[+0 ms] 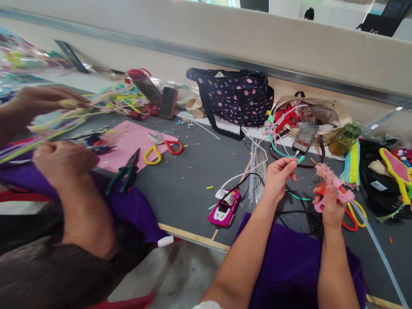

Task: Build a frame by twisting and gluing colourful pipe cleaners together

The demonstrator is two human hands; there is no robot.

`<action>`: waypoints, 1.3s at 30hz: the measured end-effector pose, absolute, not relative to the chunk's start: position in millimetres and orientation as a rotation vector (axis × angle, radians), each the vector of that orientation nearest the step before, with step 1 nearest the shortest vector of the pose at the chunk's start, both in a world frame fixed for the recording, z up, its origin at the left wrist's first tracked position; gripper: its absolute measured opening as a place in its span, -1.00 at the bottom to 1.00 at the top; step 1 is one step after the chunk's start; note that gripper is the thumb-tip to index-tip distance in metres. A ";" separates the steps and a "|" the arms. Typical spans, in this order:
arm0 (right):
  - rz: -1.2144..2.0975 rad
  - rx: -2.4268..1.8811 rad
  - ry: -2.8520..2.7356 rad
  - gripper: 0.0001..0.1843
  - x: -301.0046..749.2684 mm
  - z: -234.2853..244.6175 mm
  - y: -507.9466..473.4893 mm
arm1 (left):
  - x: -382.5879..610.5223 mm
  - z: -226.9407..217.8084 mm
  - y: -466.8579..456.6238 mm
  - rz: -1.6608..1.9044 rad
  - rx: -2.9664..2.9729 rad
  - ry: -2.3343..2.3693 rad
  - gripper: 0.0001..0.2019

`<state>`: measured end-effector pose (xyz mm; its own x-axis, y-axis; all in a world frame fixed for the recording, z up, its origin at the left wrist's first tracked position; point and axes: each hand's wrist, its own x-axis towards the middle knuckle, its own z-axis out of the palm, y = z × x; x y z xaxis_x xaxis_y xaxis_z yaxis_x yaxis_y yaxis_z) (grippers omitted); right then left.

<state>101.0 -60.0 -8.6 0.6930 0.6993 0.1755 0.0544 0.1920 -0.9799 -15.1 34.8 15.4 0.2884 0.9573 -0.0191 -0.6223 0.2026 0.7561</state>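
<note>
My left hand (279,177) pinches the end of a thin green pipe cleaner (301,159) just above the grey table (180,180). My right hand (331,207) is closed round a pink glue gun (334,189), whose nozzle points toward the green tip. The two hands sit close together, a short gap between them. A purple cloth (289,262) lies over my lap below both forearms.
A co-worker at the left holds a bundle of pipe cleaners (64,118) in both hands. On the table lie green pliers (126,172), yellow and red scissors (161,148) on a pink mat, a pink toy-car power bank (224,209) with cables, a dotted bag (238,98) and a green bottle (346,138).
</note>
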 end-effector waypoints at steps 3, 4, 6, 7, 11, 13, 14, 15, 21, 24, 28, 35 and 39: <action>0.475 -1.221 -0.635 -0.49 109.1 -0.7 -59.0 | -16.2 13.6 37.8 1.175 0.671 0.523 -0.72; 0.476 -1.185 -0.598 -0.52 112.2 1.6 -58.3 | -16.9 13.2 38.9 1.173 0.648 0.509 -0.72; 0.508 -1.120 -0.527 -0.61 118.2 4.5 -56.7 | -18.8 13.4 40.9 1.179 0.594 0.483 -0.71; 0.537 -1.096 -0.497 -0.65 120.6 4.9 -55.7 | -20.0 13.8 41.9 1.185 0.565 0.471 -0.71; 0.668 -1.048 -0.379 -0.64 124.1 1.2 -50.6 | -25.6 17.1 45.2 1.213 0.455 0.410 -0.75; 0.687 -1.052 -0.337 -0.62 123.1 -1.1 -48.5 | -28.7 18.5 47.1 1.221 0.416 0.376 -0.77; 0.687 -1.051 -0.326 -0.62 122.6 -1.7 -47.8 | -30.1 18.9 48.2 1.225 0.402 0.364 -0.78; 0.686 -1.045 -0.321 -0.62 122.4 -1.8 -47.6 | -31.5 19.2 49.3 1.232 0.392 0.358 -0.79; 0.777 -0.880 -0.418 -0.61 128.8 5.9 -55.3 | -34.4 17.5 52.6 1.264 0.396 0.374 -0.73; 0.898 -0.786 -0.562 -0.59 129.4 10.7 -61.6 | -31.9 15.6 51.8 1.274 0.424 0.392 -0.69; 0.929 -0.773 -0.697 -0.58 123.9 13.6 -66.1 | -27.7 13.1 50.4 1.288 0.502 0.459 -0.66; 0.791 -0.775 -0.628 -0.52 124.8 14.6 -64.0 | -25.7 12.1 50.7 1.380 0.531 0.558 -0.71; 0.751 -0.778 -0.478 -0.54 129.8 11.3 -60.3 | -30.8 16.8 49.9 1.562 0.518 0.547 -0.74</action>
<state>129.8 -60.3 11.3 0.6479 0.7530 0.1149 -0.4222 0.4806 -0.7686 -30.8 49.9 16.8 -0.0586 0.9983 0.0013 -0.7792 -0.0465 0.6250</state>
